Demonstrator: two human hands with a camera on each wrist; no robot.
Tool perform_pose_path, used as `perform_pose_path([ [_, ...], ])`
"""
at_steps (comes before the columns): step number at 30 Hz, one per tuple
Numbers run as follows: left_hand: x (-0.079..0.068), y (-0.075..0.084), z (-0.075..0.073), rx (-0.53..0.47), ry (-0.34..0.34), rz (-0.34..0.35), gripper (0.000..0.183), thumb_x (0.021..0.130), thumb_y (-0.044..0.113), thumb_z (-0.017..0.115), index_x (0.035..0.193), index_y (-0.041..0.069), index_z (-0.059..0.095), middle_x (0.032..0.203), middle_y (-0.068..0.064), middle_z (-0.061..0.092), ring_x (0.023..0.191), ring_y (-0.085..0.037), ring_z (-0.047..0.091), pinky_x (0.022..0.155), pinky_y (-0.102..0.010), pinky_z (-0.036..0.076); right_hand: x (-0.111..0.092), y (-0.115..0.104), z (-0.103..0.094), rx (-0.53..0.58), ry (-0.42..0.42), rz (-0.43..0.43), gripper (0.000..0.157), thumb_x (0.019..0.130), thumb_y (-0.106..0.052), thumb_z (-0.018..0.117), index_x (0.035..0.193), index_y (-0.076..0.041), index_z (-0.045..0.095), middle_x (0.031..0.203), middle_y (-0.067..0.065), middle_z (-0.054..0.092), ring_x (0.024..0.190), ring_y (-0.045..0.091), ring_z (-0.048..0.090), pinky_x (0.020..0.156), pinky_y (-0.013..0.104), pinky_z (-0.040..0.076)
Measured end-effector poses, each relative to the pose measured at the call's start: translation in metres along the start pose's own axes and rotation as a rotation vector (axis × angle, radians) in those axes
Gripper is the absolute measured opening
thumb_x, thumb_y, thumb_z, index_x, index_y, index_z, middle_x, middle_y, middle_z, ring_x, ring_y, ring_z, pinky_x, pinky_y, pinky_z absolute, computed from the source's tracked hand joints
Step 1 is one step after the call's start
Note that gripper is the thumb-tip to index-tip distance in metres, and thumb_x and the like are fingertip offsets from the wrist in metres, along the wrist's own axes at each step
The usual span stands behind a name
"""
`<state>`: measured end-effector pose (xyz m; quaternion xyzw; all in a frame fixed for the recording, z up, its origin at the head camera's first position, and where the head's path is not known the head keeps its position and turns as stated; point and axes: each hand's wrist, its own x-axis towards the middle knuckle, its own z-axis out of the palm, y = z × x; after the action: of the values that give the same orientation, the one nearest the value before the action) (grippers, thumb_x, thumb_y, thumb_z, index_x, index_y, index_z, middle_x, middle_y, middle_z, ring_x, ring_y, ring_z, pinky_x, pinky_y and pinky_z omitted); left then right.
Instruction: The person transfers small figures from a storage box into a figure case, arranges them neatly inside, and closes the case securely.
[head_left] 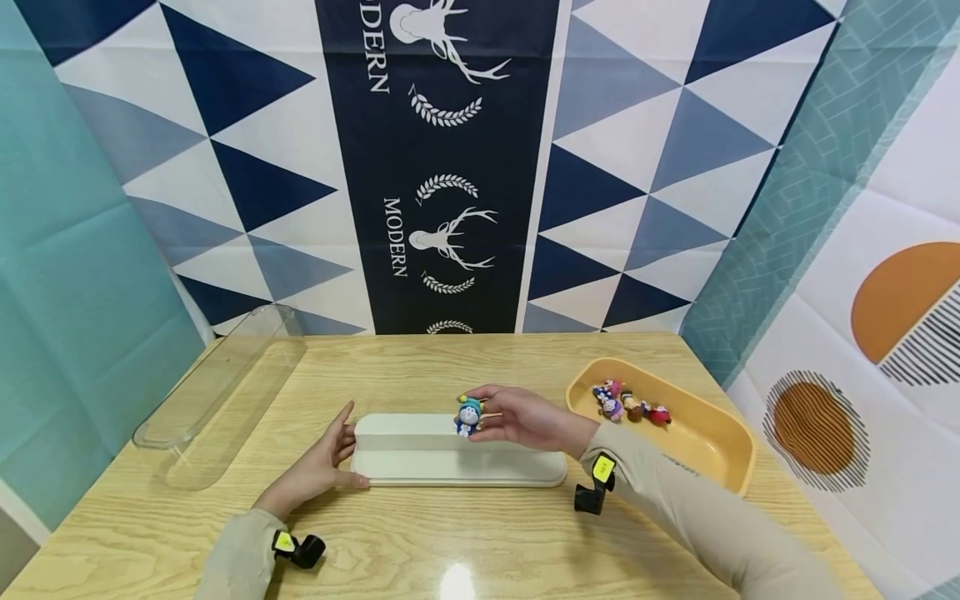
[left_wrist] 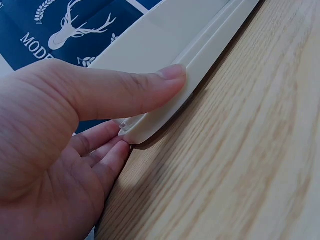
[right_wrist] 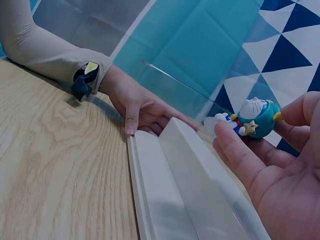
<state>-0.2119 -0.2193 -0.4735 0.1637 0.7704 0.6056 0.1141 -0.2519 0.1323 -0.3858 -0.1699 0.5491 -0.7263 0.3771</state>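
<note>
A cream two-step display stand (head_left: 465, 467) lies lengthwise on the table. My left hand (head_left: 324, 462) grips its left end; in the left wrist view the thumb (left_wrist: 145, 90) lies over the front edge and the fingertips (left_wrist: 120, 150) meet the corner. Above the stand's upper step, my right hand (head_left: 517, 417) holds a small cartoon cat figurine (head_left: 468, 416) in a teal hat. The right wrist view shows the figurine (right_wrist: 255, 119) tipped on its side relative to that camera, between thumb and fingers, its white whiskered face and a gold star visible.
A yellow-orange tray (head_left: 712, 458) stands at the right with several small figurines (head_left: 630, 406) in its far left part. At the left back lies a long clear plastic cover (head_left: 225, 392). A patterned cloth (head_left: 450, 167) hangs behind the wooden table (head_left: 420, 542).
</note>
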Motion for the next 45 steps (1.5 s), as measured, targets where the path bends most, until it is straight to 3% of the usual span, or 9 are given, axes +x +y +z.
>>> perform_pose_path([
  [10,0.000,0.000,0.000,0.003,0.001,-0.005,0.127,0.075,-0.008,0.082,0.158,0.004,-0.013,0.146,-0.032,0.029,0.139,-0.049,0.027,0.115,-0.044,0.030,0.011,0.010,0.010,0.049,-0.113,0.063,0.036,0.098,0.001,0.037,0.134,0.001,0.042,0.118,0.015,0.055,0.106,0.023,0.062,0.100,0.037,0.052],
  [16,0.000,0.001,0.000,0.005,-0.003,-0.007,0.127,0.075,-0.008,0.082,0.157,0.004,-0.013,0.146,-0.032,0.029,0.140,-0.050,0.026,0.115,-0.046,0.029,0.020,0.021,0.015,-0.060,-0.174,0.010,0.032,0.101,0.005,0.041,0.132,0.000,0.050,0.116,0.012,0.059,0.105,0.021,0.063,0.098,0.038,0.053],
  [19,0.000,0.001,0.000,0.006,-0.004,-0.008,0.127,0.075,-0.008,0.082,0.157,0.003,-0.014,0.147,-0.033,0.028,0.140,-0.050,0.025,0.114,-0.047,0.028,0.025,0.024,0.018,-0.109,-0.178,-0.019,0.034,0.102,0.005,0.044,0.136,0.005,0.048,0.117,0.011,0.057,0.106,0.020,0.062,0.096,0.037,0.055],
  [25,0.000,0.002,-0.001,0.006,0.003,-0.006,0.126,0.074,-0.009,0.082,0.157,0.003,-0.013,0.146,-0.034,0.029,0.139,-0.051,0.025,0.115,-0.048,0.027,0.034,0.029,0.024,-0.186,-0.143,-0.069,0.041,0.103,0.004,0.046,0.142,0.016,0.040,0.113,0.011,0.059,0.101,0.019,0.064,0.093,0.037,0.056],
  [36,0.000,0.001,-0.001,0.013,0.008,-0.005,0.126,0.075,-0.010,0.082,0.157,0.003,-0.013,0.145,-0.034,0.030,0.138,-0.051,0.027,0.114,-0.048,0.028,0.047,0.040,0.036,-0.283,-0.048,-0.115,0.039,0.100,0.004,0.053,0.138,0.013,0.050,0.120,0.016,0.061,0.106,0.023,0.064,0.094,0.045,0.055],
  [45,0.000,0.000,0.000,0.017,0.011,-0.013,0.126,0.075,-0.008,0.082,0.158,0.003,-0.012,0.147,-0.034,0.029,0.139,-0.050,0.027,0.115,-0.047,0.027,0.050,0.043,0.046,-0.307,0.035,-0.167,0.036,0.099,0.005,0.056,0.134,0.013,0.054,0.113,0.013,0.063,0.097,0.021,0.067,0.089,0.044,0.057],
])
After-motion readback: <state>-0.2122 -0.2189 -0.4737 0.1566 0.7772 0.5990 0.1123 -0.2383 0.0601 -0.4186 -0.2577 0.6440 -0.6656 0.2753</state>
